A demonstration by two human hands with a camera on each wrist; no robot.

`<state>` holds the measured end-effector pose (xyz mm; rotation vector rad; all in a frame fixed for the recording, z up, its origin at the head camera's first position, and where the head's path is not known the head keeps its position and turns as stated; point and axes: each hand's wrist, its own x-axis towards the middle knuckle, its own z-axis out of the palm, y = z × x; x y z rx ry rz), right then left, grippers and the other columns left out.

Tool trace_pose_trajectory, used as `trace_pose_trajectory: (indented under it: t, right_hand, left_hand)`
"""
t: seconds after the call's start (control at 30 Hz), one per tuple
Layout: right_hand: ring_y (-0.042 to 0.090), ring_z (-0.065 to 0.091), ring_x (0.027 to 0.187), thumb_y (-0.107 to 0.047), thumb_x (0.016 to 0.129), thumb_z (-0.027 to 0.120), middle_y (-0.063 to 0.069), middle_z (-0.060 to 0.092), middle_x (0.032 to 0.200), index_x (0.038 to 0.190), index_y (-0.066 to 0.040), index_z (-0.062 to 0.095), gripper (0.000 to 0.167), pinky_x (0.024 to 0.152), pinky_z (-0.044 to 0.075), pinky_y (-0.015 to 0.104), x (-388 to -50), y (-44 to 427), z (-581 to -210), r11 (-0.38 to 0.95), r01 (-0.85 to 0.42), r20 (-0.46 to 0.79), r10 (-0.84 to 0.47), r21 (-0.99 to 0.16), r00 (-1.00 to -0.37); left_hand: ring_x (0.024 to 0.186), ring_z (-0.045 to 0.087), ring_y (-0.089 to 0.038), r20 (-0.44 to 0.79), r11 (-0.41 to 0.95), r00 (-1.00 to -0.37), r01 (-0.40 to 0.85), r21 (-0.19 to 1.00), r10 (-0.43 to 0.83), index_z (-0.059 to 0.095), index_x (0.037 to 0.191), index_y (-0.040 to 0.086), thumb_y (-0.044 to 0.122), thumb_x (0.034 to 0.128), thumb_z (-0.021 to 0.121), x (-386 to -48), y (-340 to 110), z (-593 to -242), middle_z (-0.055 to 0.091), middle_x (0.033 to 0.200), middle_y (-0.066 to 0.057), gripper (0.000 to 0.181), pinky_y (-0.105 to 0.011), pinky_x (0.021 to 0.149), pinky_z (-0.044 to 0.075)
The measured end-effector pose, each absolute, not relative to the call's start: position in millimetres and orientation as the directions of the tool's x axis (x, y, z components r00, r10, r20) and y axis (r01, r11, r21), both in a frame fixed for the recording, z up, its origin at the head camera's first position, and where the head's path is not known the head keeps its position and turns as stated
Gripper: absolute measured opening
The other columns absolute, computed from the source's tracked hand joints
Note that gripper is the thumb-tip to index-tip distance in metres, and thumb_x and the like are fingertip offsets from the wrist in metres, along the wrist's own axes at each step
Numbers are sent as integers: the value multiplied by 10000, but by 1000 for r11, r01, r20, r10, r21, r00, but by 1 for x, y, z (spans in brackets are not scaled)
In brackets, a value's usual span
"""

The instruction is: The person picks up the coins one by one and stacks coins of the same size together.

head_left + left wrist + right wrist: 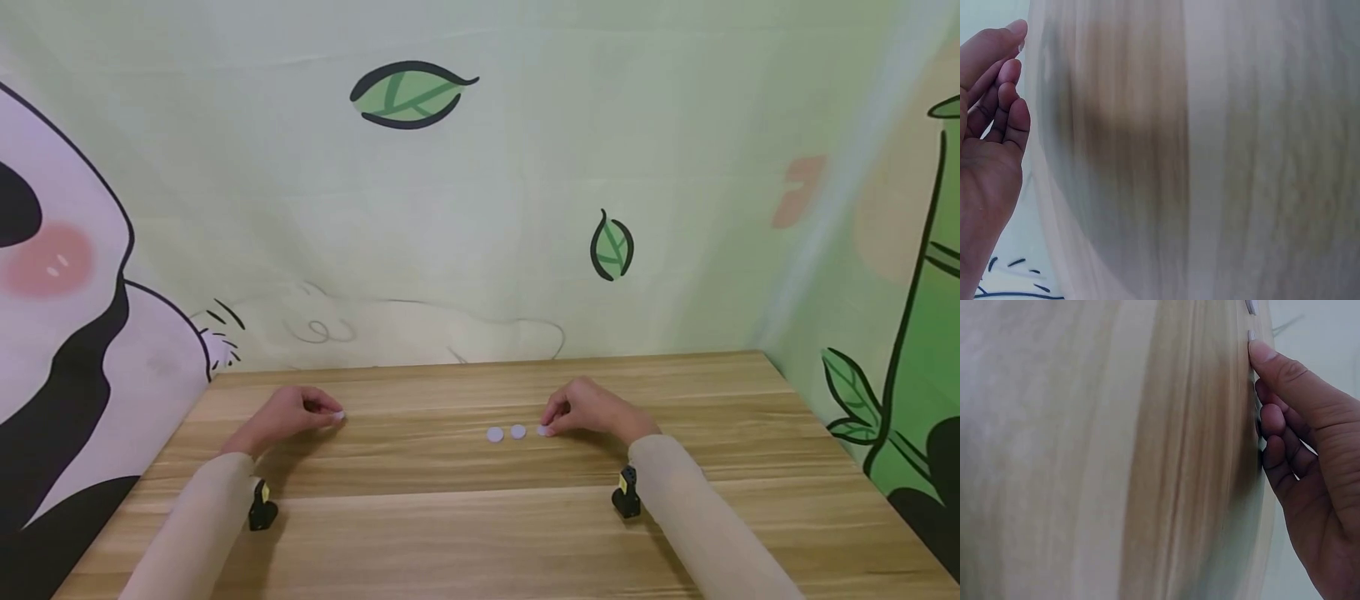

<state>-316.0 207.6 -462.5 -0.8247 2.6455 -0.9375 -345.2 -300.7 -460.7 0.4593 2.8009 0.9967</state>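
Observation:
Two small white round discs, the left one (495, 434) and the middle one (518, 432), lie flat side by side on the wooden table. Just right of them, my right hand (588, 408) pinches a third white disc (542, 430) at the tabletop; its edge shows past the thumb (1264, 352) in the right wrist view. Far to the left, my left hand (296, 412) holds another white disc (339, 415) between thumb and fingertips, a little above the wood. In the left wrist view that disc is mostly hidden behind the thumb (1017, 29).
The wooden table (450, 542) runs back to a pale green cloth backdrop (495, 208) with printed leaves and a panda. Black wrist cameras sit at the left sleeve (198, 508) and the right sleeve (697, 508).

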Motion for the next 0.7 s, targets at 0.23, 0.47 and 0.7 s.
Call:
trace_pose_trajectory:
  t: [0.23,0.47,0.7]
  right_hand:
    - [63,566,740,-171,893,799,-75,674,801,917,-110,765,74,687,494,215,-317,207,-465,644,-448,-16,-582,-620,-813]
    - [67,562,747,-213,904,794,-86,654,803,929,-142,746,89,691,490,223,-316,209,-465,649,-441,-37,-585,-620,-810]
    - [78,553,793,-139,939,739,-77,652,861,1070,-114,758,135,731,489,237,-317,213,-463,603,-502,-14,-648,-620,-761]
  left_hand:
    - [853,601,-160,16,703,-923,304,642,384,781,1008,73,244,903,792,-350,-291,-461,733,946,-15,201,-256,718,499]
    - [850,596,-169,16,688,-917,311,656,398,778,1006,74,244,901,794,-350,-286,-460,721,939,-15,200,-255,705,499]
    - [849,602,-136,21,693,-916,317,647,400,778,1005,81,238,900,793,-347,-282,-458,729,945,-13,189,-253,734,496]
